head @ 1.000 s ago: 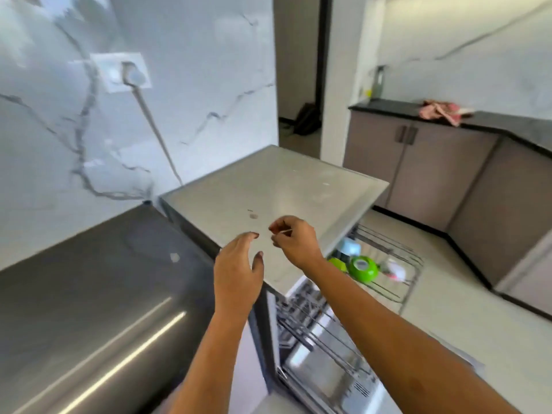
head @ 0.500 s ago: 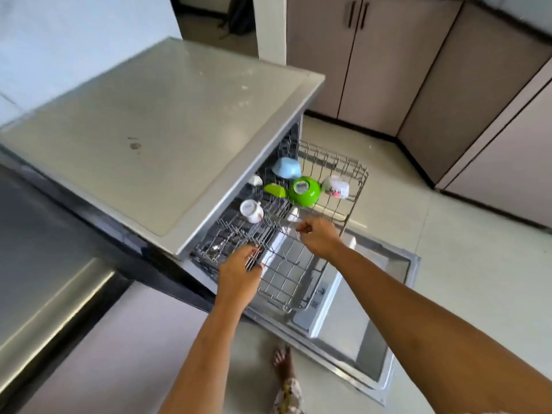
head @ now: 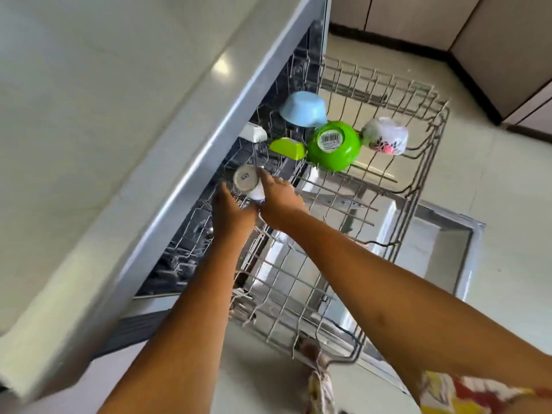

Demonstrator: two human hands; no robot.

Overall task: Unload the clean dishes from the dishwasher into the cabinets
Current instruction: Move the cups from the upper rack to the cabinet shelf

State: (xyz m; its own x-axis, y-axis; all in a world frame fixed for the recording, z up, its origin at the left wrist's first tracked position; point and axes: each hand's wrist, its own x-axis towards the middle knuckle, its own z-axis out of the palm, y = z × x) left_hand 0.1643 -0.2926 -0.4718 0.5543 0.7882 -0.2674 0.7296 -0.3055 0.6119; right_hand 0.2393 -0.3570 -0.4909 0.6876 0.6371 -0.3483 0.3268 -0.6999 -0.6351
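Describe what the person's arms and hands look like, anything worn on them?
Both forearms are bare, with no watch, bracelet or gloves showing. The left hand and right hand show no rings. A patterned red, yellow and white sleeve shows at the right upper arm.

The upper rack is thin grey coated wire, smooth with a dull sheen. At its 12 o'clock side, the green bowl looks like glossy plastic with a paper barcode label; the pale blue bowl beside it is smooth and more matt. The white cup at 9 o'clock looks like glazed ceramic. The open dishwasher door shines like brushed metal. The floor is polished tile.
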